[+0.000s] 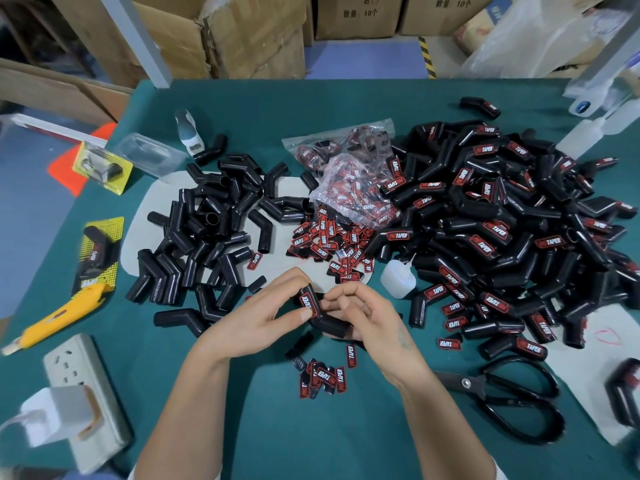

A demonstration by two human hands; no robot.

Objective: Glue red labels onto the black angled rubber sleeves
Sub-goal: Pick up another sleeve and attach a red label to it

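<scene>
Near centre, above the green table: one black angled sleeve, red label on its upper arm. Left hand grasping that upper arm, thumb alongside the label. Right hand curled round the lower arm. Far left: pile of unlabelled sleeves. Far right: larger heap of labelled sleeves. Between them: loose labels, a bag of labels, a small glue bottle. Near right: black scissors. Left: yellow utility knife, power strip.

Red labels read "TAPER" in white, w/ a red word before it too small to read; same on the held sleeve. Boxes at back showed "10".
</scene>
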